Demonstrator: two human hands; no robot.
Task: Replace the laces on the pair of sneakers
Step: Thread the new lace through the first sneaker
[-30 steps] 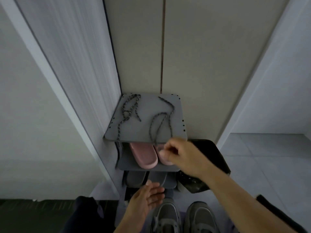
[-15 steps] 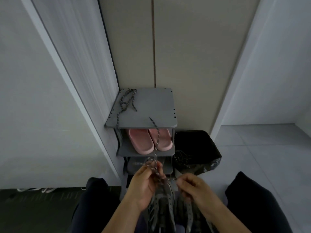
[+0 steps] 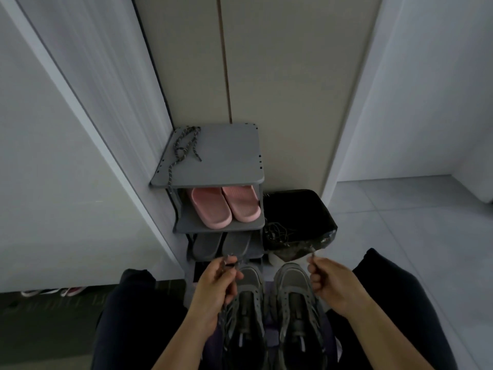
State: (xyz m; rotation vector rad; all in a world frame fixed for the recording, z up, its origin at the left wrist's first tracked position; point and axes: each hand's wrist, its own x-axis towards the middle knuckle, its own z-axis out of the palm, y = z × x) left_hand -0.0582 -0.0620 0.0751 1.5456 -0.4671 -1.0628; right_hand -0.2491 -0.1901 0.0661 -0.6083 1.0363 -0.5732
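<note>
Two grey sneakers stand side by side between my knees, the left sneaker (image 3: 246, 308) and the right sneaker (image 3: 296, 308). My left hand (image 3: 217, 292) grips a bunched grey speckled lace (image 3: 230, 262) above the left sneaker's toe. My right hand (image 3: 329, 283) pinches the other end of that lace (image 3: 312, 253) beside the right sneaker. A second speckled lace (image 3: 184, 149) lies on the left side of the grey shoe rack's top shelf (image 3: 229, 156), one end hanging over the edge.
Pink slippers (image 3: 226, 206) sit on the rack's middle shelf, grey slippers (image 3: 221, 245) on the shelf below. A black bin with a bag (image 3: 296, 220) stands right of the rack. Walls close in on the left and behind; tiled floor opens to the right.
My right hand took one lace off the top shelf and brought it down. Both hands now hold it, and they have moved apart over the sneakers.
</note>
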